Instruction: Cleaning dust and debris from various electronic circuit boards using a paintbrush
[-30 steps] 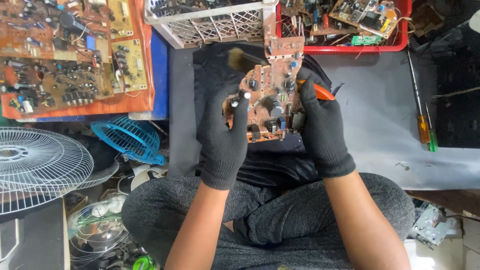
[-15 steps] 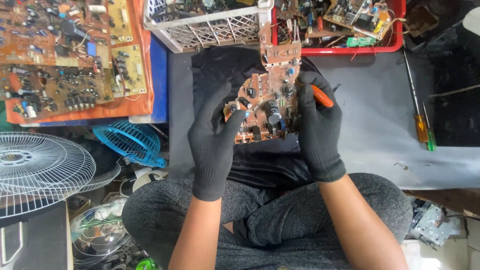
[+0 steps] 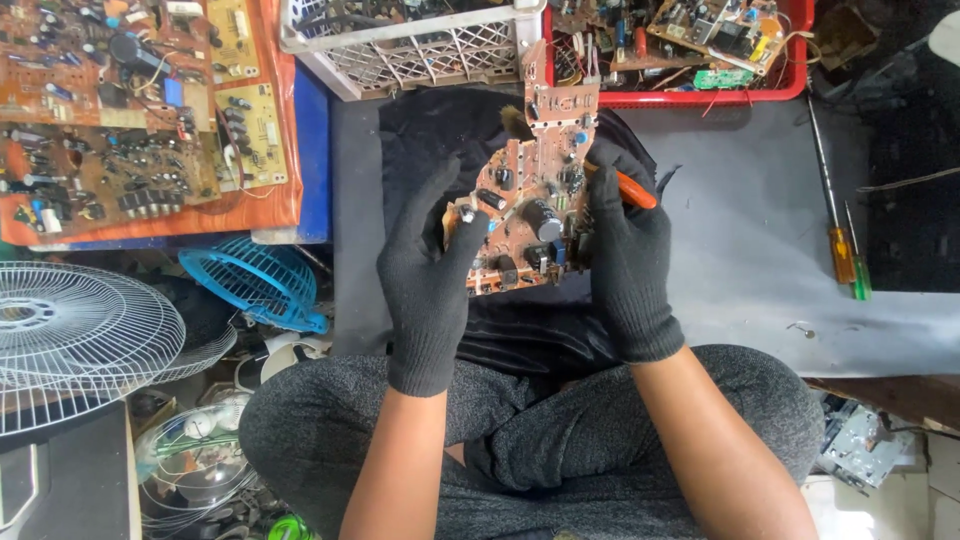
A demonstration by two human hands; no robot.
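Where hands point(image 3: 530, 260) grip, board point(image 3: 535, 190) edges hidden

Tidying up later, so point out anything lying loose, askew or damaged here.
Nothing looks broken. The circuit board sits tilted between the left hand and right hand. Two screwdrivers lie loose on the grey mat, and a white fan guard lies detached among the floor clutter.

A grey mat point(image 3: 740, 270) is spread over the floor. Beneath the gloved fingers point(image 3: 610, 175) a black cloth point(image 3: 440, 130) is laid on it. Beyond the fingertips, a white mesh basket point(image 3: 420, 55) and a red tray point(image 3: 680, 95) of circuit boards are set. Well to the right of the fingers, two screwdrivers point(image 3: 845, 250) are laid. Far left of them, an orange sheet point(image 3: 285, 190) with boards is placed.
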